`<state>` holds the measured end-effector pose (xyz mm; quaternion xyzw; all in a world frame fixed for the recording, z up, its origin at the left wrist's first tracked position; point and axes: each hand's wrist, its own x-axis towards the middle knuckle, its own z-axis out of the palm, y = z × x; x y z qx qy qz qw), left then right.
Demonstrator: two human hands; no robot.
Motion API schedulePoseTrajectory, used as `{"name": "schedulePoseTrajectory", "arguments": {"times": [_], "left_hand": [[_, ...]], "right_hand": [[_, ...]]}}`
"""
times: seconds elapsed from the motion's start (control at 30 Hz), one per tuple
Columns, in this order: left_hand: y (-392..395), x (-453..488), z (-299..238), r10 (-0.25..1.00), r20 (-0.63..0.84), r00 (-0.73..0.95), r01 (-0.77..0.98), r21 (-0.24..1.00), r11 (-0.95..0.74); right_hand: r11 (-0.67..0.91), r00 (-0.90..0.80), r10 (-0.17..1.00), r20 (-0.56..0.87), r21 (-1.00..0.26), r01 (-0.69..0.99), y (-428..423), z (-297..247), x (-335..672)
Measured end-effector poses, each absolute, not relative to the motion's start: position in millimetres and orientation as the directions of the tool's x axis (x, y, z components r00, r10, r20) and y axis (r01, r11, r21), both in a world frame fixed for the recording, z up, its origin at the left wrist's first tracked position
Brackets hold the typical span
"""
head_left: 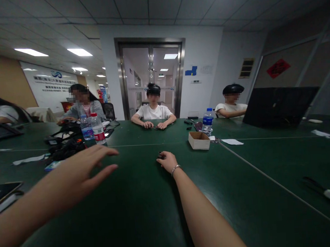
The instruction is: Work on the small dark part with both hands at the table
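My right hand (168, 161), with a silver bracelet (176, 169) at the wrist, reaches to the middle of the green table (146, 198). Its fingers are closed on a small dark metallic object (159, 154), too small to name and partly covered by the fingertips. Over the table on the left, my left hand (91, 171) hangs with thumb and fingers apart, holding nothing. Beyond my right hand and to its right sits an open cardboard box (199, 143).
Bottles (98, 130) and tangled black gear (63, 143) stand beyond my left hand. Another bottle (207, 123) is behind the box, near a white paper (232, 142). A large black monitor (280, 106) is at the far right. Several people sit around the table.
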<state>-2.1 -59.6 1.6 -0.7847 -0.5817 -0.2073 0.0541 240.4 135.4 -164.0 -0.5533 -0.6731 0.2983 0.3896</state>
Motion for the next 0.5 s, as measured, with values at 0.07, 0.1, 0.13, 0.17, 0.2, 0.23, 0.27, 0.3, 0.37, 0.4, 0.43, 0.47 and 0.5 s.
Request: {"name": "schedulePoseTrajectory", "arguments": {"times": [0.07, 0.1, 0.13, 0.17, 0.2, 0.23, 0.27, 0.3, 0.37, 0.4, 0.43, 0.47, 0.5], "left_hand": [[-26.1, 33.4, -4.4, 0.874, 0.299, 0.384, 0.902, 0.078, -0.424], [-7.4, 52.2, -12.5, 0.866, 0.284, 0.412, 0.894, 0.059, -0.444], [11.3, 69.7, -23.7, 0.868, 0.279, 0.411, 0.894, 0.063, -0.444], [29.0, 84.9, -37.3, 0.875, 0.281, 0.394, 0.896, 0.094, -0.434], [45.2, 97.1, -52.2, 0.88, 0.297, 0.37, 0.894, 0.143, -0.424], [59.2, 105.9, -67.7, 0.883, 0.315, 0.348, 0.884, 0.203, -0.421], [71.0, 111.7, -82.7, 0.881, 0.334, 0.334, 0.864, 0.264, -0.428], [80.5, 114.6, -96.6, 0.877, 0.358, 0.319, 0.837, 0.327, -0.438], [93.6, 114.3, -119.7, 0.857, 0.429, 0.286, 0.763, 0.439, -0.474], [98.1, 112.0, -128.8, 0.844, 0.465, 0.265, 0.715, 0.493, -0.496], [101.9, 108.9, -136.3, 0.835, 0.496, 0.238, 0.659, 0.549, -0.515], [105.2, 105.5, -142.5, 0.833, 0.513, 0.205, 0.596, 0.61, -0.522], [108.5, 101.8, -147.7, 0.843, 0.512, 0.165, 0.528, 0.676, -0.514]], "right_hand": [[0.33, -0.12, 0.939, 0.322, -0.749, 0.575, 133.3, -162.3, 237.5], [0.38, -0.146, 0.918, 0.369, -0.712, 0.591, 132.5, -161.2, 236.0], [0.416, -0.17, 0.901, 0.399, -0.685, 0.598, 131.8, -160.1, 234.8], [0.443, -0.191, 0.888, 0.418, -0.667, 0.599, 131.4, -158.9, 233.8], [0.463, -0.21, 0.878, 0.43, -0.656, 0.596, 131.3, -157.7, 233.1], [0.479, -0.224, 0.87, 0.439, -0.646, 0.594, 131.4, -156.7, 232.8], [0.489, -0.233, 0.864, 0.446, -0.636, 0.597, 131.6, -155.9, 232.8], [0.494, -0.236, 0.86, 0.451, -0.625, 0.604, 132.1, -155.3, 233.0], [0.489, -0.231, 0.86, 0.454, -0.607, 0.627, 133.2, -154.9, 233.8], [0.484, -0.228, 0.862, 0.454, -0.6, 0.637, 133.9, -155.1, 234.2], [0.483, -0.228, 0.861, 0.454, -0.595, 0.642, 134.5, -155.7, 234.5], [0.482, -0.223, 0.861, 0.456, -0.596, 0.642, 135.2, -156.4, 234.5], [0.477, -0.209, 0.864, 0.458, -0.611, 0.632, 135.8, -157.3, 234.2]]}}
